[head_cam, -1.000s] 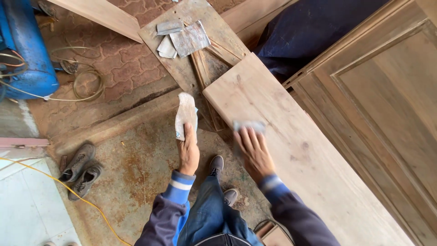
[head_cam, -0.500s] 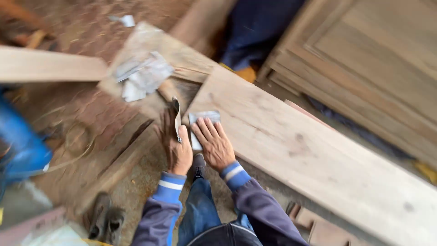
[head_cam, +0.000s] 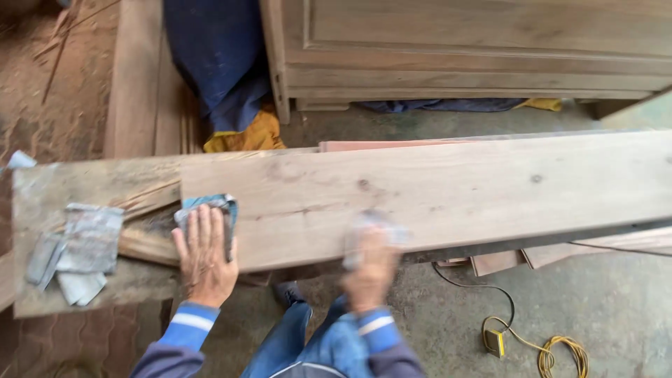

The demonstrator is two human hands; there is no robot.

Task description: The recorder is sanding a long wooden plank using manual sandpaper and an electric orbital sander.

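Two hands are laid on the long plank (head_cam: 434,192), which rests across a worn board (head_cam: 105,183). The left hand (head_cam: 204,255) is pressed flat on a folded sheet of sandpaper (head_cam: 208,205) at the plank's left end. The right hand (head_cam: 369,269) is blurred; a paper piece (head_cam: 371,225) seems held under it at the near edge. Even pressure along the grain should be kept, with the plank steadied.

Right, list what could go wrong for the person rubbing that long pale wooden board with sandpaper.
1. The long pale wooden board juts far past the worn wooden bench top; pressure near its edge might tip or shift it.
2. The left hand pins a folded sandpaper sheet at the board's end, while the blurred right hand works the near edge, where splinters could catch fingers.
3. The yellow coiled cable on the concrete floor could trip a foot.
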